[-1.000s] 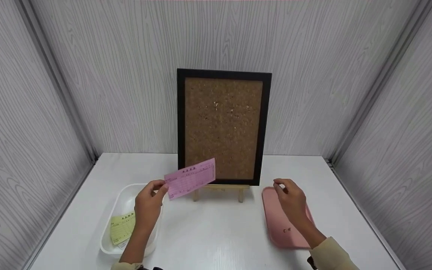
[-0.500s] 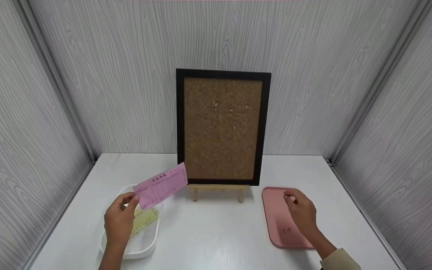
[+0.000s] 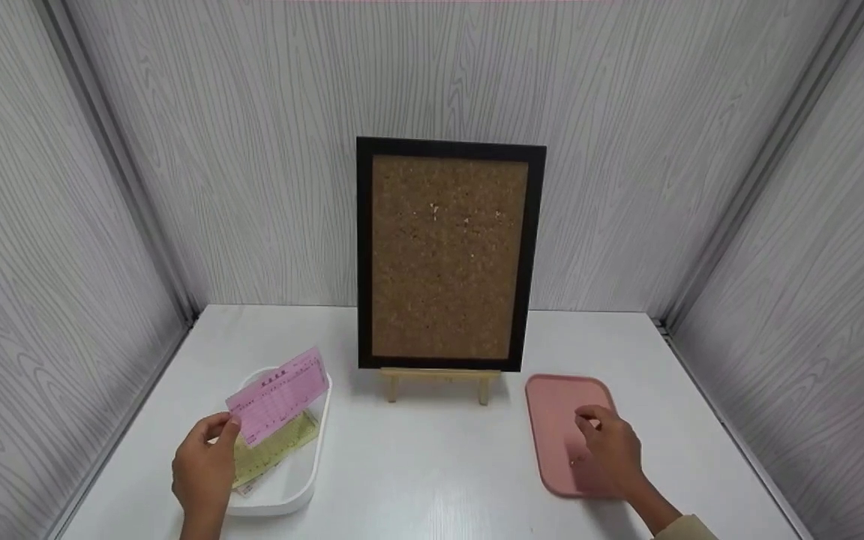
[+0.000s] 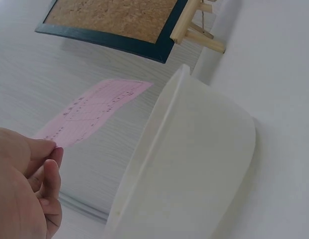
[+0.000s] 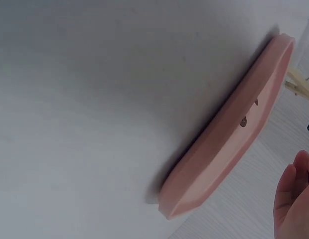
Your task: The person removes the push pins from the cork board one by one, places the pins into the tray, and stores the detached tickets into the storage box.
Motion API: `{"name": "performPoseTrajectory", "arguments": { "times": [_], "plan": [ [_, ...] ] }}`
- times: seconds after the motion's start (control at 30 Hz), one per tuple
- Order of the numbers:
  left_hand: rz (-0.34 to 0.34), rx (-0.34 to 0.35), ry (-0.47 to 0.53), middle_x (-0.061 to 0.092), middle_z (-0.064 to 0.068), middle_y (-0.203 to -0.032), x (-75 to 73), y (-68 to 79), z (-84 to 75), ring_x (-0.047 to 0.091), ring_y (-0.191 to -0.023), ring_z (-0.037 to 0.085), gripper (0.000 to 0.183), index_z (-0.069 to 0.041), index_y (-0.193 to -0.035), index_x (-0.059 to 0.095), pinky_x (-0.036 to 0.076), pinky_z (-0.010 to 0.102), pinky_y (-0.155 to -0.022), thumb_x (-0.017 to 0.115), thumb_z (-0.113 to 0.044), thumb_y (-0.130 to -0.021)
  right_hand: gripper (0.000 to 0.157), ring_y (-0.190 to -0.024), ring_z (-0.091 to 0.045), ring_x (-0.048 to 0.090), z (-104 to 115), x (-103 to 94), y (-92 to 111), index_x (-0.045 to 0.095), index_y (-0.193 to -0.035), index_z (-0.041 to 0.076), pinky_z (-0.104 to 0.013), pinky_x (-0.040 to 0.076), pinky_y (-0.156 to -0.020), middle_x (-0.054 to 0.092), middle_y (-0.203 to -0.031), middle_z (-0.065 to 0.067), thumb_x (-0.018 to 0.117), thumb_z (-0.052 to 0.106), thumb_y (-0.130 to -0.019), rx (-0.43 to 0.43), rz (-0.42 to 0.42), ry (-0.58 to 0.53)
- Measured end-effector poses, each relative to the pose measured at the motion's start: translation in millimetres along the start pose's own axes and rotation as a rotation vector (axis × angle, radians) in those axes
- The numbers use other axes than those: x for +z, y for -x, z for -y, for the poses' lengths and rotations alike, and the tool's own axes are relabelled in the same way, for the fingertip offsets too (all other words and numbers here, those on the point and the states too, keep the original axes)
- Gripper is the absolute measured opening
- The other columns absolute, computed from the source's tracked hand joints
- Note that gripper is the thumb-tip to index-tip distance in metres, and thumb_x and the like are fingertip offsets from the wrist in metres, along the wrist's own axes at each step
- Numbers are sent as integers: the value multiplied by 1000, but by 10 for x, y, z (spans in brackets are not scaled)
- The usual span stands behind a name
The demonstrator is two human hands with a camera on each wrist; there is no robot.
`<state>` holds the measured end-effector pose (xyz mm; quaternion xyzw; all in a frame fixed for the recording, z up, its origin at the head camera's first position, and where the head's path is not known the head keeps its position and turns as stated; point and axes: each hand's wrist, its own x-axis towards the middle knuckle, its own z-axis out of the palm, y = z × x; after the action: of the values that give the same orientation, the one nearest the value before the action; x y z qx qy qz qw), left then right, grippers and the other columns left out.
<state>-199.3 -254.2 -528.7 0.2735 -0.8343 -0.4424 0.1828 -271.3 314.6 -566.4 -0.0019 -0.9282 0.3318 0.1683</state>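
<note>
The left hand (image 3: pixel 205 469) pinches one end of a pink printed paper slip (image 3: pixel 278 397) between thumb and fingers. It holds the slip tilted above a white plastic basin (image 3: pixel 318 450). Inside the basin lies a yellow-green printed slip (image 3: pixel 286 444), partly covered by the pink one. Over a pink tray (image 3: pixel 556 409) hovers the right hand (image 3: pixel 613 450), thumb and index finger brought close together. Whether anything small is between those fingertips is not visible. Two small brown metallic pieces sit in the tray, one of them a roundish piece (image 5: pixel 243 121).
A black-framed cork board (image 3: pixel 447 255) leans on a small wooden easel (image 3: pixel 439 373) at the back middle of the white table (image 3: pixel 417 465). Pale wood-patterned panels (image 3: pixel 274 150) wall in the back and both sides.
The left hand has carried the pink slip leftward and down from in front of the board to over the basin. The right hand has moved right and lower over the tray.
</note>
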Motion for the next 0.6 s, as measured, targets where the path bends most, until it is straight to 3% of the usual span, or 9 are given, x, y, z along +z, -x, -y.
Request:
{"name": "performPoseTrajectory", "arguments": {
  "times": [0.13,0.23,0.43,0.6],
  "plan": [
    [8,-54,-32,68,17,-125,18,-15,101,59,-116,41,38,-8,-127,63,41,53,-83,54,-37,-104,16,-80,-15,64,-84,12,11,75,-109,10,-32,49,-67,76,-102,-3,67,15,-96,53,77,10],
    [23,-91,-54,67,19,-125,43,-32,155,58,-119,43,36,-6,-126,63,41,59,-89,54,-34,-104,15,-84,-16,67,-133,34,28,75,-108,11,-36,51,-70,76,-102,-3,67,16,-96,70,100,10],
    [40,-141,-88,68,22,-122,87,-45,207,60,-114,44,34,-3,-124,63,43,58,-88,54,-28,-103,13,-80,-14,66,-191,95,40,76,-102,13,-35,50,-69,75,-97,-2,70,15,-91,94,119,22],
    [0,-145,-110,70,21,-119,96,-34,202,63,-108,43,34,-2,-124,64,44,53,-81,53,-27,-103,12,-83,-13,64,-205,115,36,76,-101,13,-37,50,-73,75,-97,0,70,15,-92,126,155,24]
  ]
}}
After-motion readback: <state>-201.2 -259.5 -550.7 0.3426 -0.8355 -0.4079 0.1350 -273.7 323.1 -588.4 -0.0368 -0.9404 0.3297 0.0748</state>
